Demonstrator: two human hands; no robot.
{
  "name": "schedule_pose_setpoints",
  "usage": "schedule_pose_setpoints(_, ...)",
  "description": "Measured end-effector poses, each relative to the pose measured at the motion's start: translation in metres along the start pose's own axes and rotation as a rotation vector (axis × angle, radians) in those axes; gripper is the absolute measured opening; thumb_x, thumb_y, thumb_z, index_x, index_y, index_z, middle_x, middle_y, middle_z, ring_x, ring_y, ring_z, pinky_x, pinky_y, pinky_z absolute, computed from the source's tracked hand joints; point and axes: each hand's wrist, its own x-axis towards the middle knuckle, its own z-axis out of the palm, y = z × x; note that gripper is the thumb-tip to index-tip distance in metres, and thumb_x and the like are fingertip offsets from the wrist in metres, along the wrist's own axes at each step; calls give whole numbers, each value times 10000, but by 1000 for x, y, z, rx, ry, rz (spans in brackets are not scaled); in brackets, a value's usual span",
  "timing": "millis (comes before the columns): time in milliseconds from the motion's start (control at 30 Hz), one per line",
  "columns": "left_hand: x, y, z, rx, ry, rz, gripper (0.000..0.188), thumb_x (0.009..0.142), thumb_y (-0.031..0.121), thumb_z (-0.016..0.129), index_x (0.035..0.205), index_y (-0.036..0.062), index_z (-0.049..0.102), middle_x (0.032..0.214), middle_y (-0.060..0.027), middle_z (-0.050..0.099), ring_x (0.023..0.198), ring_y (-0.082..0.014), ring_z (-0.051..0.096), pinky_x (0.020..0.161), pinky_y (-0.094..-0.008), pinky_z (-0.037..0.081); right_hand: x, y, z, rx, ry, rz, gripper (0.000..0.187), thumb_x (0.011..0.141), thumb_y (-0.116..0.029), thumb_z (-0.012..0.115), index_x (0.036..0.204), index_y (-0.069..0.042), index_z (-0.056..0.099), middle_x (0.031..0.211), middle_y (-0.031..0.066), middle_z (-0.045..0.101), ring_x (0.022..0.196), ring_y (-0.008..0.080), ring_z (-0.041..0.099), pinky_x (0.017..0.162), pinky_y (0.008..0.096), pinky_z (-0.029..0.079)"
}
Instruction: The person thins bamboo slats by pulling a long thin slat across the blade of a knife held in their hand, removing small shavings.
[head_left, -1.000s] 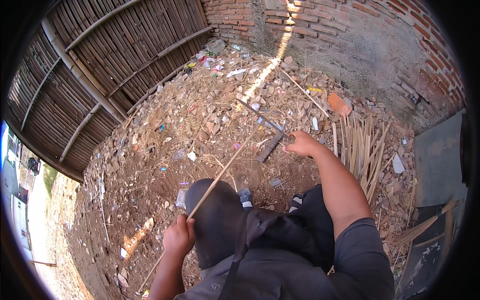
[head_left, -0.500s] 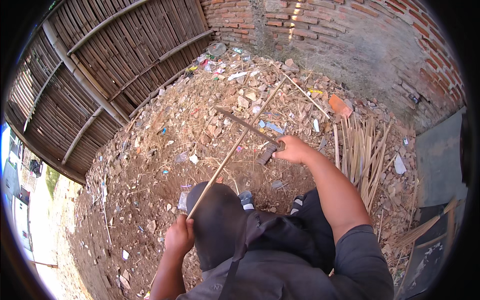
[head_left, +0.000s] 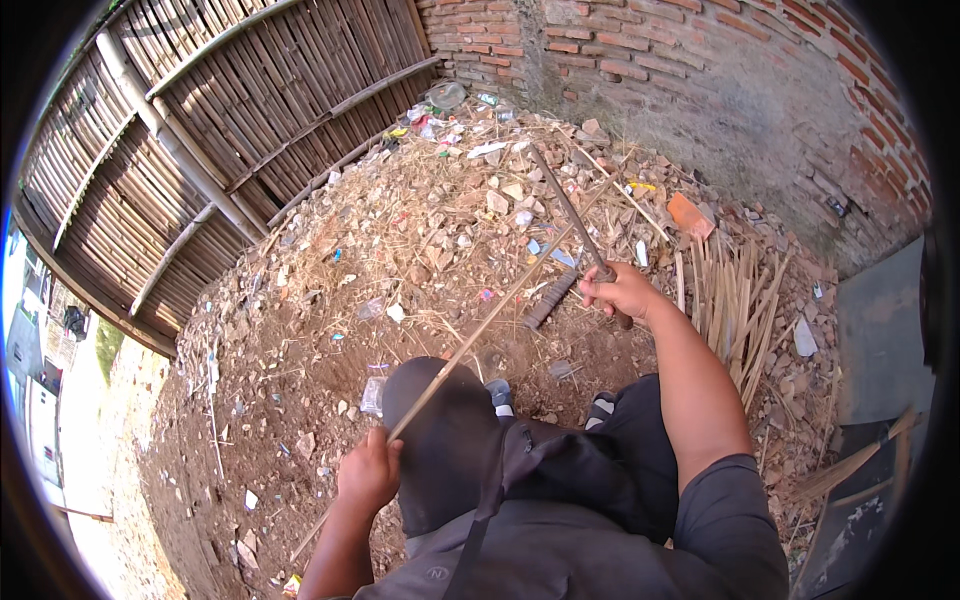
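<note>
My left hand [head_left: 369,467] is closed around a long, thin bamboo strip [head_left: 487,322], which slants from beside my left forearm up and away to the right. My right hand [head_left: 625,291] grips a machete [head_left: 563,197] by its handle, its dark narrow blade pointing up and to the left. The blade passes over or beside the far part of the strip; whether they touch, I cannot tell. Just left of my right hand, a dark ridged block [head_left: 551,299] lies on the ground under the strip. My left knee [head_left: 430,450], in dark cloth, is beneath the strip's near part.
Split bamboo strips [head_left: 735,305] lie in a bundle to the right. An orange brick piece [head_left: 690,215] rests beyond them. Rubble and litter cover the ground up to a brick wall [head_left: 690,100] and a bamboo fence [head_left: 290,110]. A grey panel [head_left: 880,320] stands at far right.
The machete has swung from lying across the strip to pointing more away from me. My right hand has shifted slightly right, and the strip has tilted lower to the right.
</note>
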Motion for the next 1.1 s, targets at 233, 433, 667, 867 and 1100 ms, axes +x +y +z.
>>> schedule_pose_setpoints(233,-11,10,6,-30,193,95,320,919,247,658,1148,38,581,1003,-166,664,875,-385,661,737,-496,518,0,-28,60,642,297,2,488,929,-392,716,1232,-28,601,970,109,661,562,83,498,510,240,440)
schedule_pose_setpoints(433,-7,7,-21,154,529,193,342,846,188,728,1139,59,609,1000,-96,657,1001,-350,612,967,-497,391,12,-34,58,588,292,-98,322,906,-132,661,1200,-12,605,1012,110,712,580,89,533,502,252,441)
schedule_pose_setpoints(667,-104,-47,43,-371,135,67,152,904,210,663,958,74,624,837,-74,630,684,-207,611,607,-362,481,10,-49,50,639,322,-167,354,913,-106,625,1252,-16,584,1031,123,708,632,89,499,551,232,437)
schedule_pose_setpoints(867,-84,-109,178,-1385,-498,-1009,293,968,224,605,1192,39,651,1144,-82,693,1036,-215,645,856,-385,532,21,-30,32,680,338,-124,414,915,-129,615,1319,-58,562,1093,119,696,608,88,483,559,254,441)
schedule_pose_setpoints(1100,1,-21,235,-1374,-642,-873,286,966,220,613,1174,29,651,1115,-91,694,1005,-209,644,844,-373,528,48,-20,37,684,335,-12,431,904,-128,639,1317,-34,560,1064,128,696,615,91,483,555,240,434)
